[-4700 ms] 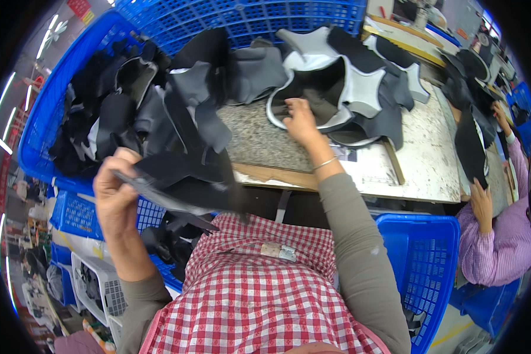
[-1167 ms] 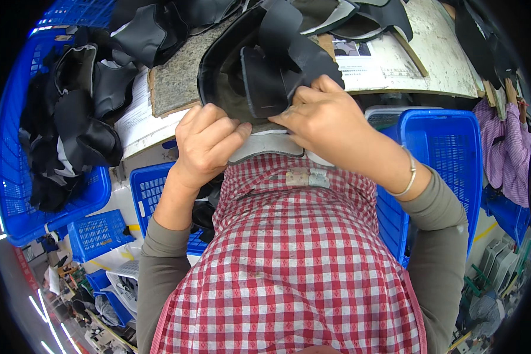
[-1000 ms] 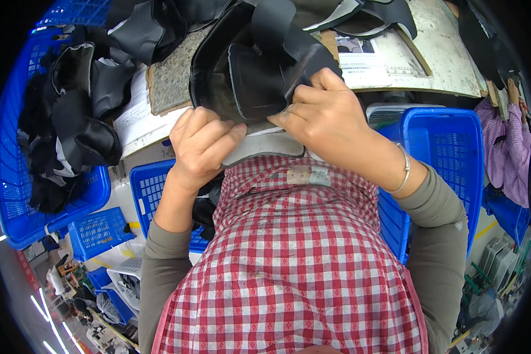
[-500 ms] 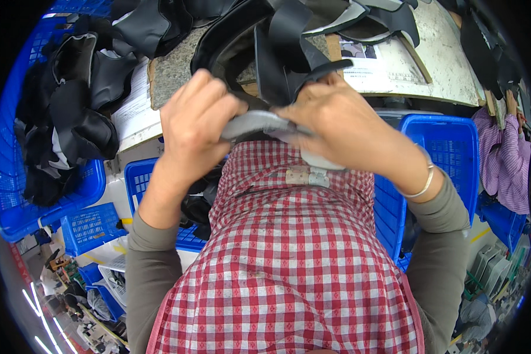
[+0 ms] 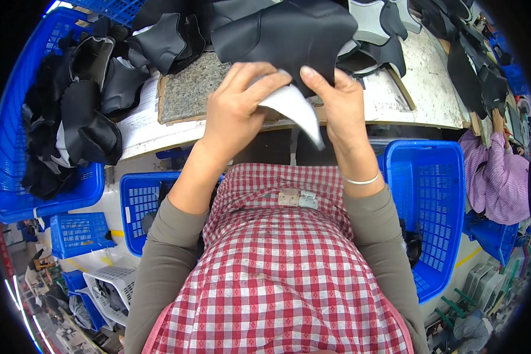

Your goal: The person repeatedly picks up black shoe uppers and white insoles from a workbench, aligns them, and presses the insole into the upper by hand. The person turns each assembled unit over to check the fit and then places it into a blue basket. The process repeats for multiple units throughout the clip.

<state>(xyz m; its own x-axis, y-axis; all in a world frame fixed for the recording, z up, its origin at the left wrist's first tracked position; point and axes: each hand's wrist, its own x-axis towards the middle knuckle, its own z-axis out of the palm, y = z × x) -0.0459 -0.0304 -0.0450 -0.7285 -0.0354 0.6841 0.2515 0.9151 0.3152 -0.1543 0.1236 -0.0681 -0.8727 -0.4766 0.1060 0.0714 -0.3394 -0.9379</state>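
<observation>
In front of me, over the near edge of the worktable (image 5: pixel 144 141), I hold up a black leather-like shoe upper (image 5: pixel 289 32). My right hand (image 5: pixel 345 109) pinches its lower edge, thumb on the black face. My left hand (image 5: pixel 236 109) is closed on a curved piece with a white face (image 5: pixel 295 109) that hangs down between my hands. Whether the white piece is joined to the black upper, I cannot tell. The left fingertips are partly hidden behind it.
A speckled grey board (image 5: pixel 189 88) lies on the table, with more black uppers (image 5: pixel 165 44) behind. A blue basket (image 5: pixel 94 183) heaped with black pieces stands at left. Blue baskets (image 5: pixel 454 206) flank my checked apron (image 5: pixel 277 253). Another person's purple sleeve (image 5: pixel 495 177) shows at far right.
The upper has come up and spread out, showing its broad black face. Both hands have turned; my right hand is now more upright, with its thumb on the black material.
</observation>
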